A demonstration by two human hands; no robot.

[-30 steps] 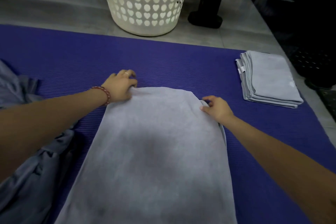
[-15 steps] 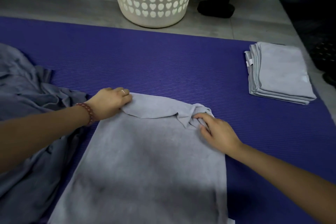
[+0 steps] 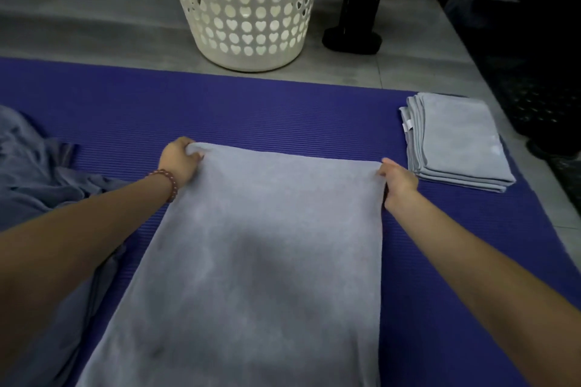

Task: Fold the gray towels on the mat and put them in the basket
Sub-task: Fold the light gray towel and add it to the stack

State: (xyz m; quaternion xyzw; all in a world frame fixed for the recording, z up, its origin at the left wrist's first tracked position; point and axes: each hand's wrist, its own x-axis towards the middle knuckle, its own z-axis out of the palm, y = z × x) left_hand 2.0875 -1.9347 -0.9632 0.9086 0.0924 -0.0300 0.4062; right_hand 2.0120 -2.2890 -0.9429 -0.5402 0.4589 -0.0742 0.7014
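Note:
A gray towel (image 3: pixel 267 261) lies spread lengthwise on the purple mat (image 3: pixel 251 110), its far edge pulled straight. My left hand (image 3: pixel 180 160) grips the towel's far left corner, fingers curled round the cloth. My right hand (image 3: pixel 397 181) pinches the far right corner. A stack of folded gray towels (image 3: pixel 459 141) sits on the mat at the right. Beyond the mat's far edge a cream basket (image 3: pixel 248 6) with heart-shaped holes stands on the floor.
A heap of unfolded gray cloth (image 3: pixel 34 173) lies on the mat at the left, partly under my left arm. Black equipment with a foot (image 3: pixel 352 38) stands right of the basket. A dark perforated mat (image 3: pixel 534 97) borders the right side.
Half a second ago the towel's far edge was bunched and pulled in toward me. Both hands have since drawn the corners outward and forward, so the edge now lies straight and wide.

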